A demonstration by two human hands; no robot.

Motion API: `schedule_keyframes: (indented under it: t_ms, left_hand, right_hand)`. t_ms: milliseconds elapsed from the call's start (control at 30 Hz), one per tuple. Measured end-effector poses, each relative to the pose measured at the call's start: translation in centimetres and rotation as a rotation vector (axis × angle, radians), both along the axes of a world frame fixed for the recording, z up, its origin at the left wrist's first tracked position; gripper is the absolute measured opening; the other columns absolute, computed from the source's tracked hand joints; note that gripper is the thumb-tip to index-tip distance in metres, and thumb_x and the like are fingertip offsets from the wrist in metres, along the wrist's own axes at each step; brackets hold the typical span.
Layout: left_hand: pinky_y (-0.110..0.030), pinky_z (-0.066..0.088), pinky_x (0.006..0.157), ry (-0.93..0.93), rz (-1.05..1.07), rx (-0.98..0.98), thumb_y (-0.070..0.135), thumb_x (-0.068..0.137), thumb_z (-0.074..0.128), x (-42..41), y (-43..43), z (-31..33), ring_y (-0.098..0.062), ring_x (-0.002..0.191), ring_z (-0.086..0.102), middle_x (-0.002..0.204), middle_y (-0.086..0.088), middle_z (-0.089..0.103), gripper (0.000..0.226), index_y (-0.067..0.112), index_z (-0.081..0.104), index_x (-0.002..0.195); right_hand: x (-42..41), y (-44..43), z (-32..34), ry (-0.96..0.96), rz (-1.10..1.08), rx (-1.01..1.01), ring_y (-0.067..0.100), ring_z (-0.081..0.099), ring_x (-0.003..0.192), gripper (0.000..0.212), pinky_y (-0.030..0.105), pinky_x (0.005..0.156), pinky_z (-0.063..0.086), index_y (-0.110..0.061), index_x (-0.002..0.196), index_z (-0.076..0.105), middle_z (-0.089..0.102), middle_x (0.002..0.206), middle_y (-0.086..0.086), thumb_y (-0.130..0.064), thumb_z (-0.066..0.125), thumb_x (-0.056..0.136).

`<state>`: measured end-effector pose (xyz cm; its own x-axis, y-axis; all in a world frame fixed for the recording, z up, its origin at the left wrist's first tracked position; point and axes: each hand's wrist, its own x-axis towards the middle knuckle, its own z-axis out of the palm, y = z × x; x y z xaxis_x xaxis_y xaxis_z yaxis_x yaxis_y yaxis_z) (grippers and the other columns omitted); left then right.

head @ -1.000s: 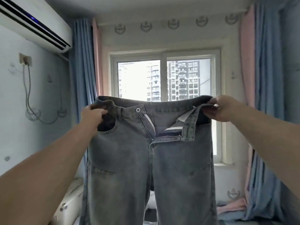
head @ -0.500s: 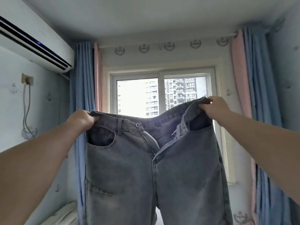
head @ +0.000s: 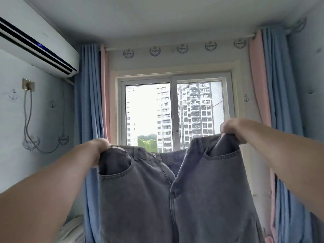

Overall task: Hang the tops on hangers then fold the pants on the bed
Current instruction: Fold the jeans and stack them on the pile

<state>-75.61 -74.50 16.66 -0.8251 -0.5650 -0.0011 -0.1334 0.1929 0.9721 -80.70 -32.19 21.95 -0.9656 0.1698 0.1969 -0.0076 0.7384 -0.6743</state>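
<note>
A pair of grey jeans (head: 175, 199) hangs in front of me, held up by the waistband with the fly unbuttoned and open. My left hand (head: 100, 147) grips the waistband's left corner above the front pocket. My right hand (head: 231, 130) grips the right corner, a little higher than the left. The legs drop out of the frame at the bottom. No tops or hangers are in view.
A window (head: 175, 114) faces me, flanked by blue and pink curtains (head: 91, 95). An air conditioner (head: 35, 48) is mounted high on the left wall, with a cable below it. A white edge of bedding (head: 73, 228) shows at the bottom left.
The view has tilted up toward the ceiling, so the jeans and both hands sit lower in frame. The waistband sags more in the middle; the right corner is raised above the left.
</note>
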Motion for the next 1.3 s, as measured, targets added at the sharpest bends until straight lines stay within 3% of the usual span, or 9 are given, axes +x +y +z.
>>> schedule_keyframes:
  t_ms: [67, 200, 433, 500, 700, 833, 933, 1167, 1300]
  left_hand:
    - [-0.033, 0.057, 0.041, 0.022, -0.058, 0.083, 0.015, 0.109, 0.037, -0.2, 1.6, -0.4, -0.022, 0.046, 0.066, 0.063, -0.012, 0.067, 0.034, -0.001, 0.063, 0.095]
    - [-0.037, 0.061, 0.061, 0.183, -0.188, 0.202, 0.012, 0.107, 0.045, -0.2, 6.4, 0.2, -0.021, 0.057, 0.069, 0.076, -0.012, 0.069, 0.026, -0.001, 0.067, 0.1]
    - [-0.05, 0.062, 0.082, 0.469, -0.314, 0.334, 0.014, 0.103, 0.058, 1.7, 14.4, 1.7, -0.033, 0.086, 0.069, 0.106, -0.021, 0.067, 0.02, -0.003, 0.061, 0.114]
    - [-0.052, 0.056, 0.093, 0.522, -0.374, 0.306, 0.017, 0.104, 0.056, 2.6, 15.8, 1.6, -0.033, 0.087, 0.064, 0.094, -0.021, 0.064, 0.022, -0.002, 0.065, 0.099]
    - [-0.03, 0.054, 0.068, 0.55, -0.562, 0.135, 0.017, 0.089, 0.071, 5.2, 16.9, 0.4, -0.022, 0.081, 0.069, 0.102, -0.006, 0.072, 0.027, 0.007, 0.067, 0.115]
    - [-0.039, 0.06, 0.088, 0.595, -0.547, -0.036, 0.011, 0.075, 0.086, 5.0, 16.6, -1.3, -0.023, 0.1, 0.073, 0.115, -0.004, 0.071, 0.06, 0.019, 0.057, 0.126]
    - [-0.041, 0.062, 0.083, 0.644, -0.464, -0.043, 0.0, 0.08, 0.078, 4.5, 15.9, -2.0, -0.026, 0.098, 0.072, 0.111, -0.006, 0.071, 0.048, 0.017, 0.058, 0.121]
    - [-0.044, 0.064, 0.073, 0.619, -0.396, 0.12, -0.001, 0.087, 0.071, 4.3, 11.8, -2.6, -0.033, 0.086, 0.076, 0.1, -0.014, 0.076, 0.026, 0.01, 0.066, 0.109]
    - [-0.051, 0.061, 0.083, 0.603, -0.44, 0.231, -0.002, 0.089, 0.069, 4.9, 9.9, -2.0, -0.042, 0.101, 0.071, 0.112, -0.02, 0.073, 0.032, 0.003, 0.063, 0.12]
  right_hand:
    - [0.6, -0.8, -0.1, -0.1, 0.065, -0.185, 0.016, 0.054, 0.039, 0.016, 0.02, 0.034, 0.043, 0.001, 0.092, 0.06, 0.058, 0.07, 0.01, 0.0, 0.046, 0.1]
    - [2.0, -3.7, 0.3, -0.127, 0.313, -0.377, 0.02, 0.065, 0.058, 0.015, 0.031, 0.063, 0.06, 0.001, 0.089, 0.063, 0.066, 0.066, 0.009, -0.002, 0.053, 0.099]
    - [4.2, -8.1, 1.7, -0.06, 0.574, -0.466, 0.022, 0.071, 0.052, 0.017, 0.035, 0.047, 0.059, -0.003, 0.081, 0.062, 0.071, 0.062, 0.012, -0.006, 0.061, 0.098]
    - [4.7, -8.8, 2.2, -0.037, 0.613, -0.471, 0.024, 0.073, 0.057, 0.017, 0.034, 0.049, 0.059, -0.003, 0.081, 0.064, 0.072, 0.066, 0.013, -0.007, 0.062, 0.097]
    - [5.6, -9.8, 2.7, 0.03, 0.638, -0.449, 0.026, 0.076, 0.067, 0.017, 0.035, 0.058, 0.063, -0.001, 0.082, 0.069, 0.076, 0.076, 0.016, -0.014, 0.069, 0.094]
    - [6.9, -10.9, 3.1, 0.06, 0.674, -0.373, 0.025, 0.077, 0.073, 0.02, 0.03, 0.059, 0.062, -0.001, 0.087, 0.073, 0.077, 0.083, 0.015, -0.021, 0.076, 0.089]
    - [7.9, -11.5, 2.7, 0.071, 0.706, -0.311, 0.023, 0.077, 0.078, 0.024, 0.028, 0.06, 0.06, -0.002, 0.091, 0.074, 0.078, 0.087, 0.013, -0.026, 0.077, 0.088]
    - [5.3, -8.2, -1.7, 0.703, 0.421, -0.542, 0.014, 0.062, 0.104, 0.047, 0.039, 0.095, 0.049, -0.014, 0.124, 0.057, 0.064, 0.119, 0.002, -0.041, 0.072, 0.089]
    - [2.5, -7.2, -9.5, 0.062, 0.463, -0.869, 0.038, 0.041, 0.14, 0.106, 0.058, 0.113, 0.035, -0.033, 0.156, 0.02, 0.031, 0.161, 0.012, -0.076, 0.067, 0.072]
